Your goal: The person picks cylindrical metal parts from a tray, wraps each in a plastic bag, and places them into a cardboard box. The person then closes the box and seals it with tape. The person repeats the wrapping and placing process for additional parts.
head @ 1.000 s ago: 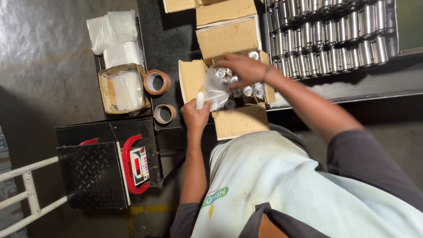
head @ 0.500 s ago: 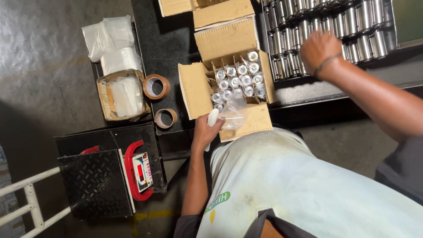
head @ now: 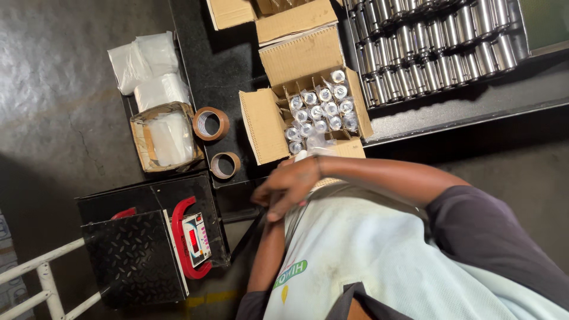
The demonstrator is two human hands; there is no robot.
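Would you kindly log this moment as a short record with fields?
Right hand: right hand held in front of the body, below the box; grip unclear.
Left hand: left hand hidden behind the right; only the forearm shows.
Box: open carton with wrapped metal parts in divider cells.
Rack: rows of metal cylinders to the right.
Tape: two rolls beside the carton.
Scale: weighing scale at lower left.

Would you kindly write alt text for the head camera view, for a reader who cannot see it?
A person's right hand hangs near their chest beside an open carton packed with bagged metal cylinders. The left hand is hidden behind it. Two tape rolls, a scale and a rack of cylinders surround it.
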